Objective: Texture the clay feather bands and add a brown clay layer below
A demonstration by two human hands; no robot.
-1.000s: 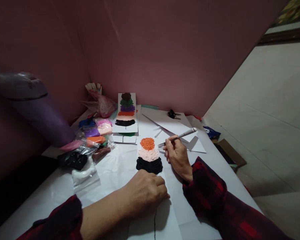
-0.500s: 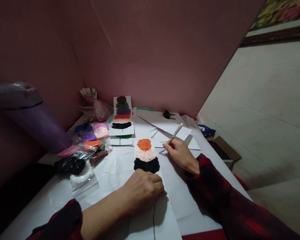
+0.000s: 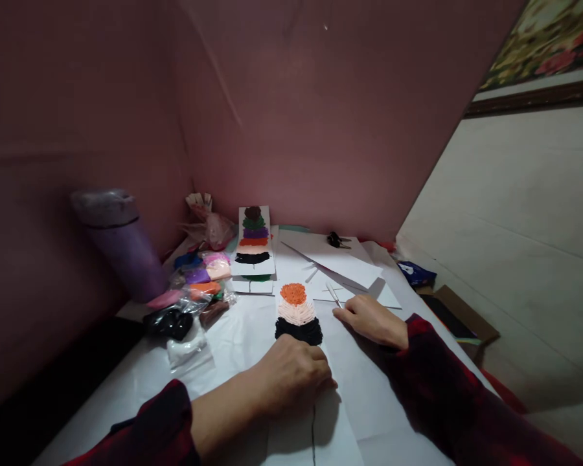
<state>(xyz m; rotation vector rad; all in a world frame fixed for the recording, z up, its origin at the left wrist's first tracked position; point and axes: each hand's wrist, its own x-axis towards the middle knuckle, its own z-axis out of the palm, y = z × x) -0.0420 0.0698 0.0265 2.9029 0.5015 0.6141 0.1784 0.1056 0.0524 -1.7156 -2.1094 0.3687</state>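
A white card lies on the table with a clay piece on it, stacked in orange, peach and black bands. My left hand rests on the card just below the black band, fingers curled under in a loose fist; nothing shows in them. My right hand lies low on the table to the right of the clay piece, fingers stretched out. A thin tool with a white handle lies on the paper just beyond its fingertips.
A second card with several coloured clay bands leans at the back. Bags of coloured clay lie to the left, beside a purple tumbler. Loose white sheets and a small dark object sit behind. The table's right edge drops to the floor.
My right hand has come down from a raised grip to lie flat on the table, and the tool now lies on the paper. The view has shifted, bringing the tumbler into sight.
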